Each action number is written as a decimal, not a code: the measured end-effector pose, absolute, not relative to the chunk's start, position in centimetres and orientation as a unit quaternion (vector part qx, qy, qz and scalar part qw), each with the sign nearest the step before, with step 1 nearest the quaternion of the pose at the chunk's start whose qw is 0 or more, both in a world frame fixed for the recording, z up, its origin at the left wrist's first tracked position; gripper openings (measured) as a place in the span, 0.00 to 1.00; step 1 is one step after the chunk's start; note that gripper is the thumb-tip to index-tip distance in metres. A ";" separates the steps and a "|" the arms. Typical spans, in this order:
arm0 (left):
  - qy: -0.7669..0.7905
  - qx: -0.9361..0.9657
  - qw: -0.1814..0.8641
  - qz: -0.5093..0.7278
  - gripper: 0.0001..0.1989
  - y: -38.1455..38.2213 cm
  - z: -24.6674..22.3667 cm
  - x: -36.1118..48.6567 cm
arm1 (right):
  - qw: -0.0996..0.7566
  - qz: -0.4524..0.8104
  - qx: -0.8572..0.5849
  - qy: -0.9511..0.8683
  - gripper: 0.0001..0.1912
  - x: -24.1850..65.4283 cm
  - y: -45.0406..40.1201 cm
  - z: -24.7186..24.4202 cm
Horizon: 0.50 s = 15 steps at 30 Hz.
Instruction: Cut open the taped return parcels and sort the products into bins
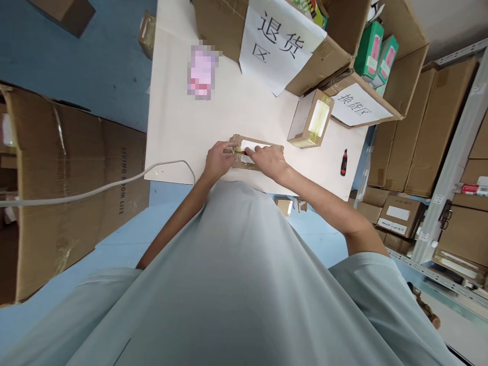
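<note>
In front of my body a small flat cardboard box lies near the table's front edge, with a white label and clear tape on top. My left hand grips its left end, fingers over the taped part. My right hand rests over the label side, closed around a red-and-black cutter. The cutter's thin dark tip points left toward the taped end, close to my left fingers. Most of its handle is hidden under my right hand.
A taped box stands to the right, near a red-and-black utility knife. Behind are open cartons with paper signs and green boxes. A pixelated pink item lies back left. A grey cable crosses the left edge.
</note>
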<state>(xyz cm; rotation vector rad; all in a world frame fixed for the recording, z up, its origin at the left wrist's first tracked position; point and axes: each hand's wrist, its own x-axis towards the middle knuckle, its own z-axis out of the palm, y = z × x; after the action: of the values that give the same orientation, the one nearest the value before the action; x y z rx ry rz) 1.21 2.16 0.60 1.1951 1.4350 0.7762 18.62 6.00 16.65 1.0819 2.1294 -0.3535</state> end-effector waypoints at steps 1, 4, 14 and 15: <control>0.604 0.501 0.527 0.324 0.22 2.1 0.7 1.4 | 0.355 -0.136 0.419 0.825 0.21 18.8 6.0 16.6; 0.616 0.500 0.517 0.321 0.21 2.0 1.1 2.0 | 0.352 -0.134 0.422 0.825 0.20 19.2 5.8 16.7; 0.650 0.484 0.502 0.302 0.21 1.8 2.1 2.4 | 0.405 -0.165 0.474 0.764 0.26 27.6 4.5 18.4; 0.653 0.484 0.499 0.299 0.21 1.8 2.2 2.6 | 0.403 -0.164 0.478 0.763 0.27 28.7 4.3 18.4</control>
<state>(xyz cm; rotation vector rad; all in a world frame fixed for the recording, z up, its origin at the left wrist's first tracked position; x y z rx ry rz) 2.57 1.82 2.15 1.1713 1.5805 0.7229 28.75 4.32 18.41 1.2090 1.9278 -0.4134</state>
